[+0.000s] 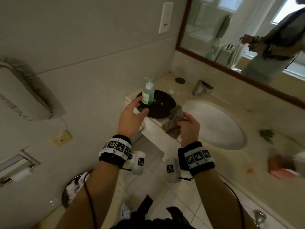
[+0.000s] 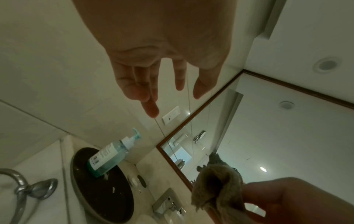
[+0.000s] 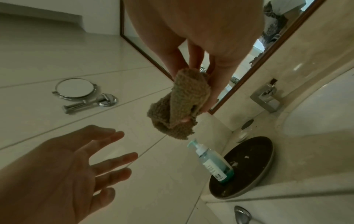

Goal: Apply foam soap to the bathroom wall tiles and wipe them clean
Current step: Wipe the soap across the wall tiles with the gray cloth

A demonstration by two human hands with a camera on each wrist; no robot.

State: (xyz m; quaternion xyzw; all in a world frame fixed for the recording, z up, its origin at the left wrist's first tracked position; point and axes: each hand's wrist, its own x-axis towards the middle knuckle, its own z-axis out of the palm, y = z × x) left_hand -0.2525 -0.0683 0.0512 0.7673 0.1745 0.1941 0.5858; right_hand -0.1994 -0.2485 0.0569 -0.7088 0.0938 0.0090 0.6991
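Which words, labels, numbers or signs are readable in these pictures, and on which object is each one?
No text can be read.
Soap bottle: its label carries small print and a barcode, too small and blurred to read.
Wristbands: square black-and-white code markers, not words.
Wall plate: no legible marking.
Cloth in the right hand: no label visible.

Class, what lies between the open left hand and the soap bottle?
Nothing: in the left wrist view, the left hand and soap bottle are separated by bare wall tile.
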